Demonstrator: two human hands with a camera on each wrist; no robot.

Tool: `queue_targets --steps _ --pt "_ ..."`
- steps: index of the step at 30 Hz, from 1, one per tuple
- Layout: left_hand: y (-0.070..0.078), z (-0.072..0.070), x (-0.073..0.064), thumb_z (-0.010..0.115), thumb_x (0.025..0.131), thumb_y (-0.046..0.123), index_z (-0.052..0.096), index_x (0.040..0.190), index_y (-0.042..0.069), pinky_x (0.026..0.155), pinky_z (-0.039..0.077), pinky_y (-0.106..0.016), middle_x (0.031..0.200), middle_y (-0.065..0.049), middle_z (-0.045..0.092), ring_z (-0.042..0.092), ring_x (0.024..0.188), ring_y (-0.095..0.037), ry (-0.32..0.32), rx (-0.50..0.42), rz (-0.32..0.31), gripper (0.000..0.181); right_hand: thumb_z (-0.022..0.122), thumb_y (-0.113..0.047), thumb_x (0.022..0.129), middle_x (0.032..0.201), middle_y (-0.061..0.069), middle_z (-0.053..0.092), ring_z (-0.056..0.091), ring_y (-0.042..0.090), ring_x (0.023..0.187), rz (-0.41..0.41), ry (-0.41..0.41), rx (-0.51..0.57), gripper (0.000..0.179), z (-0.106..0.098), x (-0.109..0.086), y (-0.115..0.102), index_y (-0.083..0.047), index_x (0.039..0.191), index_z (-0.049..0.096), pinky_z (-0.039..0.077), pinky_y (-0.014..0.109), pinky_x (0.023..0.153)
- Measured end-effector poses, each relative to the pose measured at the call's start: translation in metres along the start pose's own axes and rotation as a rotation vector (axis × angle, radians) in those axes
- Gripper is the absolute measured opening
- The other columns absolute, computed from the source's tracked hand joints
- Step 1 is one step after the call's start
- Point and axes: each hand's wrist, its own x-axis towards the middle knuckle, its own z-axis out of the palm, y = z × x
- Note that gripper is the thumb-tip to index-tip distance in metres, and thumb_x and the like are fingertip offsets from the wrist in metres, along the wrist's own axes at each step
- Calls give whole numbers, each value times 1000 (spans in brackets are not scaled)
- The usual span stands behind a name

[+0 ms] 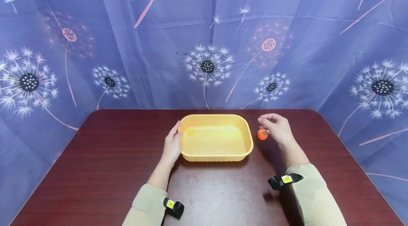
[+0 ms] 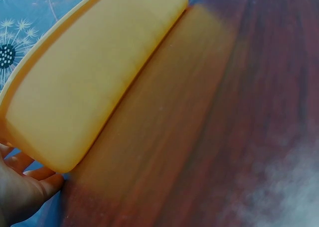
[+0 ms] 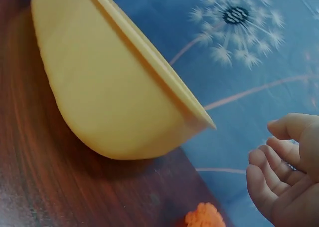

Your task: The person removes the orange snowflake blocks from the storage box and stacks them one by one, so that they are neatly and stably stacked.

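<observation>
A yellow plastic basin [image 1: 216, 158] stands on the table. My left hand [image 1: 172, 147] holds its left end, with fingers against the outer wall and the thumb by the rim; in the left wrist view, part of that hand [image 2: 25, 189] is hidden behind the basin. My right hand [image 1: 278, 129] hovers off the basin's right side, fingers loosely bent. Close by it lies a small bumpy orange piece [image 1: 262, 134]. The right wrist view shows a gap between hand [image 3: 289, 172] and orange piece [image 3: 204, 216]. Inside the basin, at the left, lies a small bumpy yellow piece [image 1: 190, 131].
The dark red wooden table [image 1: 105, 162] has rounded far corners. A blue curtain [image 1: 159, 59] printed with dandelions hangs behind it and along both sides. Both sleeved wrists carry black straps [image 1: 280, 181].
</observation>
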Motion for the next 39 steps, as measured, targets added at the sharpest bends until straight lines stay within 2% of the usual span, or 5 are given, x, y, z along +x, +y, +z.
queue_targets --steps 5,12,24,34,39 --pt "0 0 0 35 101 17 34 148 18 111 33 -43 155 -1 29 30 140 -22 4 -1 0 47 64 -22 90 82 -8 64 64 6 70 -28 -85 -92 40 11 4 -15 10 113 57 58 28 64" --pt "0 -1 0 36 101 16 35 147 17 112 32 -43 154 -2 31 30 140 -22 14 -1 11 46 62 -18 90 89 15 67 65 13 70 -74 -173 -154 33 36 10 -29 9 109 60 56 26 61" --pt "-1 0 1 36 101 14 34 148 15 111 33 -43 154 -2 31 32 139 -22 14 -4 19 47 65 -16 86 78 2 66 62 12 69 -123 -304 -186 24 81 11 -40 3 101 65 55 26 58" --pt "-1 0 2 36 101 16 35 147 16 113 31 -42 154 0 31 29 140 -20 19 6 21 46 66 -16 86 85 13 68 60 11 71 -145 -381 -253 20 118 13 -45 0 99 66 56 30 65" --pt "0 0 2 37 101 16 36 147 16 113 30 -42 153 0 33 29 140 -20 28 2 20 46 67 -16 85 82 8 67 63 27 75 -178 -405 -265 18 137 10 -53 -3 96 67 53 27 61"
